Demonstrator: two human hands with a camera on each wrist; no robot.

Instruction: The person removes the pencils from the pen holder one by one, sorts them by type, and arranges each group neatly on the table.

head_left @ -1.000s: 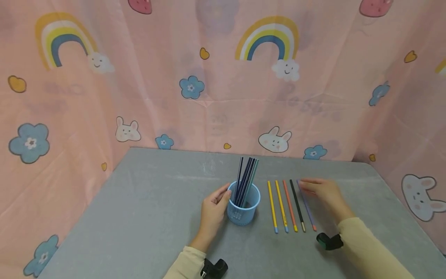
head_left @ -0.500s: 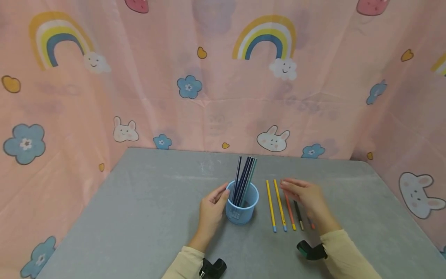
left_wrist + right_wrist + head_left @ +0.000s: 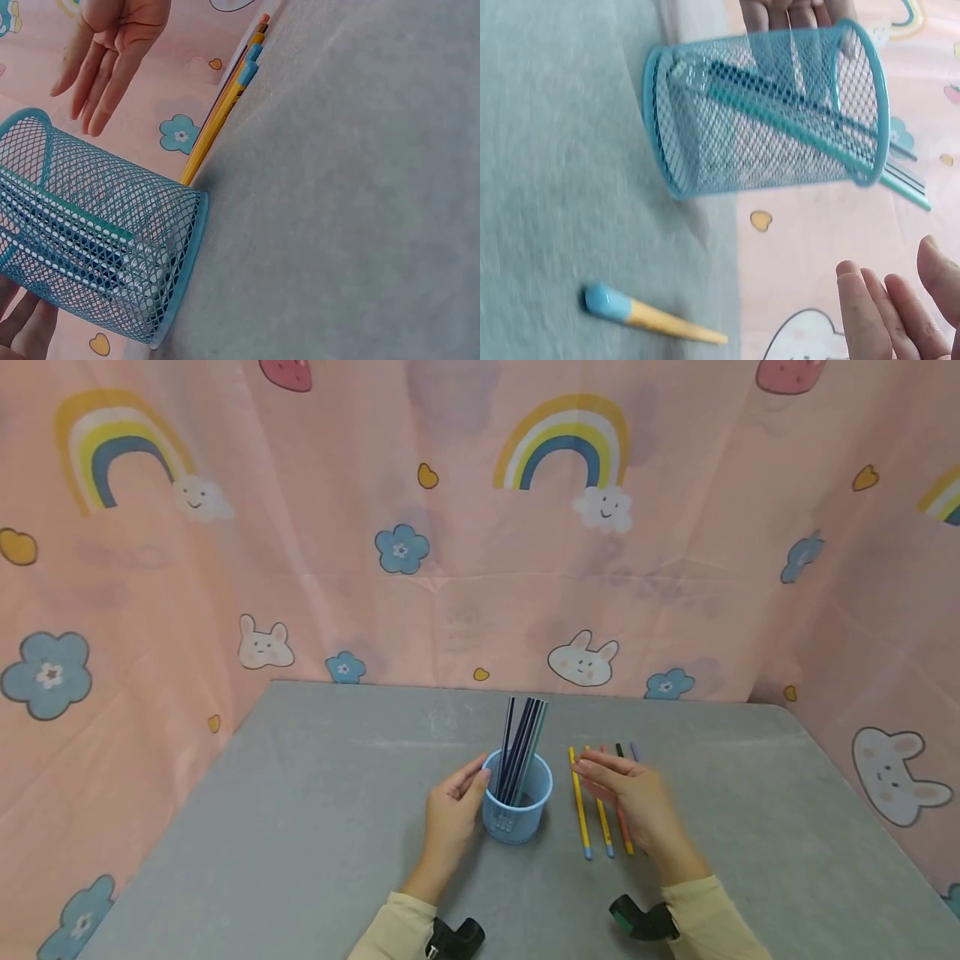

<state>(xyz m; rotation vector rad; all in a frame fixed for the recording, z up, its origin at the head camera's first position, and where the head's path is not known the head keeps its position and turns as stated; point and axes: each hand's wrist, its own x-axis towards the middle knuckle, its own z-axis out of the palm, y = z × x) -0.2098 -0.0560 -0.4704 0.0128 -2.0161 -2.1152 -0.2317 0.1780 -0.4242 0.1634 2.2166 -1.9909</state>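
My left hand [image 3: 450, 814] holds the side of a light blue mesh pen cup [image 3: 513, 827], thumb at the rim. Several dark pencils [image 3: 521, 747] and a teal one lean inside it. Over a row of pencils lying to the cup's right hovers my right hand [image 3: 648, 806], its fingers extended. In the left wrist view its palm [image 3: 124, 37] shows nothing held. The row has a yellow pencil [image 3: 581, 818] nearest the cup, another yellow pencil [image 3: 604, 827], an orange pencil [image 3: 624, 828], a black pencil [image 3: 619, 749] and a purple pencil [image 3: 634, 750], some partly hidden by the hand.
A grey table [image 3: 337, 827] bears everything. Behind it and along the sides hangs a pink printed curtain [image 3: 465, 610]. Black wrist cameras sit at both cuffs, the left camera [image 3: 454, 937] and the right camera [image 3: 642, 920].
My right hand has moved left across the row, from beside the purple pencil to near the yellow ones. The left hand stays at the cup, and the pencils keep their places.
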